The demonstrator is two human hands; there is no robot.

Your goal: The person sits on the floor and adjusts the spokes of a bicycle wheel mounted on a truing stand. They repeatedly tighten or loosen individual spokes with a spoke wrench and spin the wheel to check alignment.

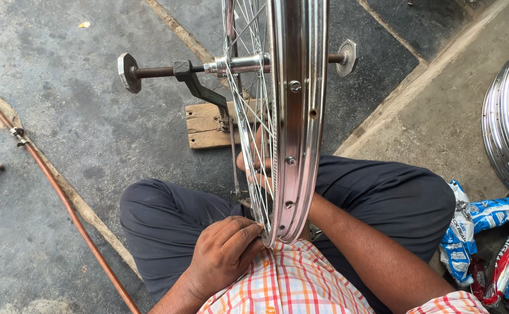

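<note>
A shiny chrome bicycle wheel rim (pixel 298 116) with thin spokes (pixel 253 104) stands upright on a threaded axle (pixel 237 64) held in a dark metal stand. My left hand (pixel 222 253) pinches a spoke end at the rim's near edge, close to my checked shirt. My right hand is almost hidden behind the rim and spokes; only its forearm (pixel 359 244) and a few fingers (pixel 254 160) show through the spokes, and I cannot tell what they hold.
The stand is fixed to a small wooden block (pixel 208 125) on the stone floor. A thin copper-coloured pipe (pixel 63 197) runs diagonally at the left. Stacked chrome rims (pixel 504 128) lie at the right, with blue-and-white plastic packets (pixel 487 232) beside my knee.
</note>
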